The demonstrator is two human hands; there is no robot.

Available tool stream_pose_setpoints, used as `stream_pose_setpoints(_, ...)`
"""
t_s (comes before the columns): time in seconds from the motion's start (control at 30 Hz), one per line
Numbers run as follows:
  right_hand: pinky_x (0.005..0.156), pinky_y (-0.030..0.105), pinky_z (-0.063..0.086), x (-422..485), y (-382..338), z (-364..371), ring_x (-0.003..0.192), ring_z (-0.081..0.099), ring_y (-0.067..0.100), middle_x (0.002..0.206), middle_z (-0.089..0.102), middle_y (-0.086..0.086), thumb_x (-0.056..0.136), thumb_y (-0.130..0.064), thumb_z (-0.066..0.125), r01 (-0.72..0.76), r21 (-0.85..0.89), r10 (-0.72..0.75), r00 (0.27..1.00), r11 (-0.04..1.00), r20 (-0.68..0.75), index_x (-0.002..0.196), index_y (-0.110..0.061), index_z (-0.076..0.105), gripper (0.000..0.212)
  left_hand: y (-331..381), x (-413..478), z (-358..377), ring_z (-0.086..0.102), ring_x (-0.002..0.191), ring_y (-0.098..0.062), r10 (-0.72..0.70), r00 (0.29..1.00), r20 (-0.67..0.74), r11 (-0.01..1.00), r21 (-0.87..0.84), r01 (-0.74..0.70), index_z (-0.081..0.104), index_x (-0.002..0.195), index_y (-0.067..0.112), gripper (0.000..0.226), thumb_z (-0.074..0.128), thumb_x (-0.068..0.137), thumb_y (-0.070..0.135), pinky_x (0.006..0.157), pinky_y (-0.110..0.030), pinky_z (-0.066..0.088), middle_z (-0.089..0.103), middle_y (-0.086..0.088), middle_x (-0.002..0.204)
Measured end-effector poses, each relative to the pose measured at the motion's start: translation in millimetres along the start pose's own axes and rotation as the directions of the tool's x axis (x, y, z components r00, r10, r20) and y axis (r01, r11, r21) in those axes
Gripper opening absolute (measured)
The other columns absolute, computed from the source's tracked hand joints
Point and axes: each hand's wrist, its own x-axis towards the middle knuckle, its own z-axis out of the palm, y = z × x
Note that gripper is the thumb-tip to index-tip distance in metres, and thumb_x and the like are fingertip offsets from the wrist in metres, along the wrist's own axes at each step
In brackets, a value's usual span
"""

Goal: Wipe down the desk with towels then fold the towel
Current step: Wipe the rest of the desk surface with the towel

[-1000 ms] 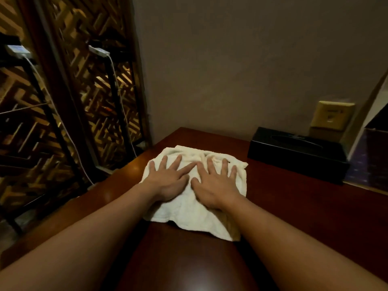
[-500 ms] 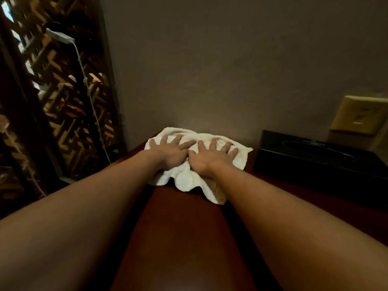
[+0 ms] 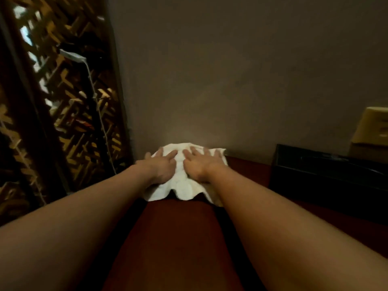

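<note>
Towel (image 3: pixel 185 185): white, lying rumpled at the far end of the desk (image 3: pixel 178 238), far edge reaching the foot of the wall (image 3: pixel 231 80); near hem buckling into soft waves between the wrists
Left hand (image 3: pixel 162 166): lying palm down on the towel's left half, fingers straight and spread, pressing cloth to wood, curling round nothing; little finger lying at the towel's left edge
Right hand (image 3: pixel 199 164): lying palm down on the right half, fingers straight and fanned toward the wall, pressing likewise, gripping nothing
Hands together: sitting just beside each other, a strip of towel showing between them
Arms: stretching out bare from the near corners
Desk: dark red-brown wood, shining a little
Box (image 3: pixel 327 177): black, sitting on the desk at right, well apart from the towel
Plate (image 3: pixel 373 127): tan, showing on the wall above the box
Screen (image 3: pixel 63 101): wooden lattice standing at left, a white cable (image 3: pixel 98 114) hanging in front of it
</note>
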Motion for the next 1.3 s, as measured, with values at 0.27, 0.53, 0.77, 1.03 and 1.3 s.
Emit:
stream_pose_setpoints(0.27, 0.1, 0.086, -0.017, -43.5, 12.5, 0.1, 0.156, -0.019, 0.039, 0.173, -0.009, -0.01, 0.1, -0.069, 0.009, -0.147, 0.047, 0.147, 0.989, 0.988, 0.005, 0.163, -0.044, -0.001, 0.068, 27.8, -24.4, -0.4, -0.006, 0.156, -0.03, 0.113, 0.994, -0.008, 0.983, 0.148, -0.11, -0.003, 0.158, 0.049, 0.055, 0.017, 0.107, 0.045, 0.122, -0.059, 0.003, -0.009, 0.005, 0.171)
stream_pose_setpoints(0.53, 0.11, 0.076, -0.018, -88.5, 32.5, 3.3, 0.152, -0.023, 0.049, 0.173, -0.013, 0.004, 0.102, -0.066, 0.009, -0.373, 0.115, 0.377, 0.926, 0.921, -0.022, 0.164, -0.036, -0.005, 0.07, 77.1, -52.0, 6.6, -0.009, 0.157, -0.026, 0.261, 0.964, 0.045, 0.939, 0.221, -0.265, -0.009, 0.159, 0.045, 0.06, 0.02, 0.107, 0.054, 0.121, -0.063, 0.002, -0.014, 0.009, 0.169)
stream_pose_setpoints(0.77, 0.116, 0.071, -0.017, -112.7, 43.1, 7.3, 0.156, -0.018, 0.04, 0.173, -0.013, -0.003, 0.104, -0.062, 0.008, -0.239, 0.075, 0.241, 0.97, 0.968, -0.025, 0.164, -0.039, -0.004, 0.065, 87.9, -90.7, 15.6, -0.013, 0.155, -0.034, 0.15, 0.988, 0.034, 0.978, 0.14, -0.154, -0.01, 0.155, 0.052, 0.059, 0.014, 0.102, 0.063, 0.117, -0.07, -0.007, -0.017, 0.007, 0.169)
stream_pose_setpoints(1.03, 0.125, 0.056, -0.011, -190.1, 3.6, 13.5, 0.158, -0.014, 0.035, 0.173, -0.013, -0.002, 0.105, -0.058, 0.01, -0.024, 0.034, 0.024, 1.0, 0.999, -0.012, 0.163, -0.041, -0.005, 0.063, 49.2, -194.7, 22.7, -0.015, 0.155, -0.035, 0.051, 0.999, -0.016, 0.996, 0.08, -0.049, -0.008, 0.156, 0.053, 0.058, 0.008, 0.101, 0.064, 0.116, -0.07, -0.012, -0.016, 0.004, 0.169)
stream_pose_setpoints(1.3, 0.124, 0.057, -0.014, -305.7, -25.9, 31.9, 0.157, -0.02, 0.033, 0.171, -0.019, -0.006, 0.104, -0.064, 0.009, 0.064, 0.065, -0.061, 0.997, 0.996, -0.04, 0.161, -0.046, -0.009, 0.063, 38.9, -312.7, 40.2, -0.019, 0.154, -0.035, -0.01, 0.997, -0.081, 0.999, 0.039, 0.014, -0.01, 0.155, 0.054, 0.061, 0.007, 0.098, 0.066, 0.115, -0.07, -0.016, -0.019, 0.003, 0.169)
